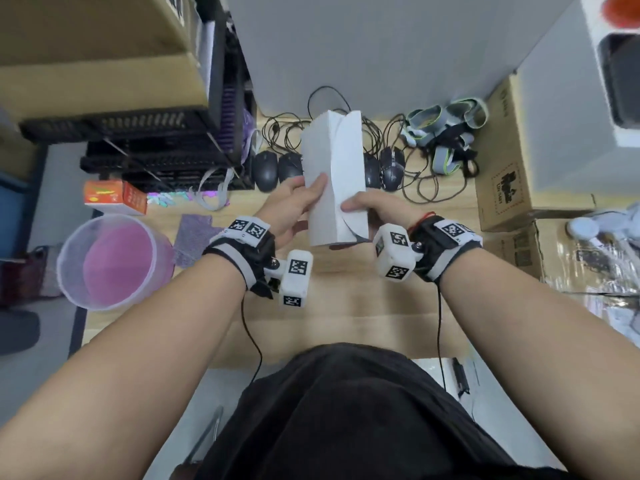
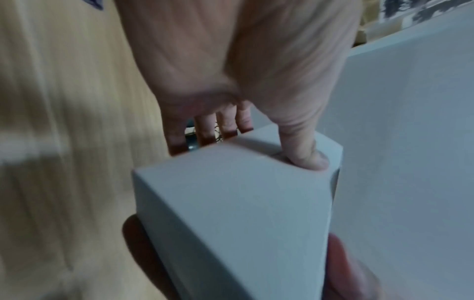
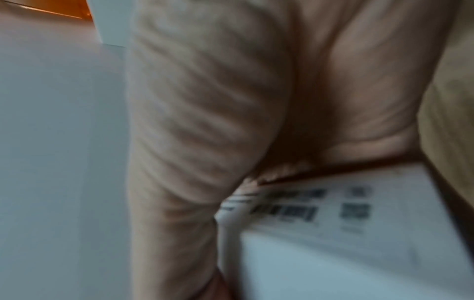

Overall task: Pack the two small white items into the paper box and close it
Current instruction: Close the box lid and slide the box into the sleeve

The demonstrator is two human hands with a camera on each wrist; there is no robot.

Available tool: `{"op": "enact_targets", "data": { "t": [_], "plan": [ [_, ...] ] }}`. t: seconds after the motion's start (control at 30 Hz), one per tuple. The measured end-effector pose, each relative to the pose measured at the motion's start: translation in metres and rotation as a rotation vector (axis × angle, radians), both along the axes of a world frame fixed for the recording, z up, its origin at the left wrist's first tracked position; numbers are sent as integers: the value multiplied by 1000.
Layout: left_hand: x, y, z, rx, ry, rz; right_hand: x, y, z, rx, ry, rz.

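I hold a tall white paper box (image 1: 334, 174) in both hands above the wooden table (image 1: 346, 299). My left hand (image 1: 304, 199) grips its left side, thumb lying on the upper face. My right hand (image 1: 367, 209) grips the right side, its thumb pressing on a curved white flap (image 1: 349, 150) that lies over the box. In the left wrist view the left hand's thumb (image 2: 305, 154) presses on the box (image 2: 231, 203) and the fingers wrap behind it. The right wrist view is blurred and shows my right hand (image 3: 231, 101) above a barcode label (image 3: 333, 213) on the box. No small white items show in any view.
Several computer mice (image 1: 266, 166) and tangled cables (image 1: 426, 181) lie behind the box. A pink translucent bucket (image 1: 114, 261), a purple cloth (image 1: 194, 237) and an orange carton (image 1: 114, 197) sit at the left near black crates (image 1: 156, 150). Cardboard boxes (image 1: 502, 174) stand at the right.
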State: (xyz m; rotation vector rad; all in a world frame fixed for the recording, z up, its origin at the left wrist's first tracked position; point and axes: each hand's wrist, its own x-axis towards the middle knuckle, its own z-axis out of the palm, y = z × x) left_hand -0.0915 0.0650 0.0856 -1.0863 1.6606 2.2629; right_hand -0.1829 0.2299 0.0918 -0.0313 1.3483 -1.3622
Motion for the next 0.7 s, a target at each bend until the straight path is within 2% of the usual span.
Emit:
{"op": "enact_targets", "data": {
  "t": [0.1,0.2,0.33,0.53,0.7],
  "plan": [
    [-9,-2,20,-31,52,-48,-3,-17,24,-6,102,52],
    [-17,-7,34,-103,77,-24,-8,-28,32,15,192,33],
    [-22,-14,54,-336,64,-39,-12,-32,41,-20,272,-55],
    [-19,-25,84,-761,39,-201,-15,-26,60,18,500,26],
    [-23,-21,97,-870,28,-224,-20,-32,69,26,736,121]
  ]
}}
